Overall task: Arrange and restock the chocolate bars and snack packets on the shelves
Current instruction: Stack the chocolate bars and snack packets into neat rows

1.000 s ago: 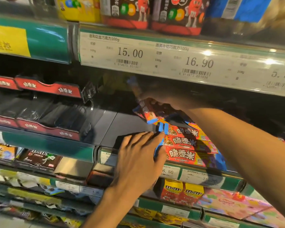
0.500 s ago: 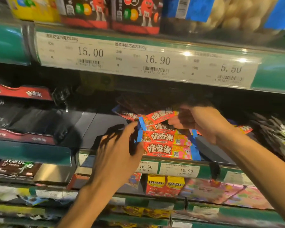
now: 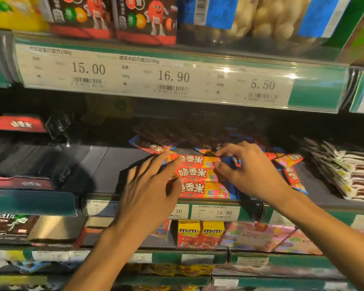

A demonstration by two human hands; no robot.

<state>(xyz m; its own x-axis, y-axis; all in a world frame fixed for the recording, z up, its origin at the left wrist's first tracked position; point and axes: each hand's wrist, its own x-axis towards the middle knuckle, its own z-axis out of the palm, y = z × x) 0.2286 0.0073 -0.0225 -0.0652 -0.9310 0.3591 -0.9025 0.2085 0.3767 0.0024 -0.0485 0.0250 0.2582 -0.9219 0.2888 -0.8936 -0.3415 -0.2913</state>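
A stack of red-orange chocolate bars (image 3: pixel 198 175) lies at the front of the middle shelf (image 3: pixel 105 164). My left hand (image 3: pixel 149 190) has its fingers stretched out against the stack's left end, touching the top bars. My right hand (image 3: pixel 248 173) pinches the right end of the top bar (image 3: pixel 195 159) between thumb and forefinger. More bars of the same kind lie loose behind the stack (image 3: pixel 153 147) and to its right (image 3: pixel 290 159), some tilted.
White snack packets (image 3: pixel 345 173) stand in a row at the shelf's right. A red-and-black display box (image 3: pixel 19 124) sits at the left. M&M's bags (image 3: pixel 145 17) fill the shelf above a price strip (image 3: pixel 172 77). Yellow M&M's boxes (image 3: pixel 200 234) stand below.
My right hand has come forward from the back of the shelf with a bar, which now lies on top of the stack. My left hand has stayed at the stack's left end.
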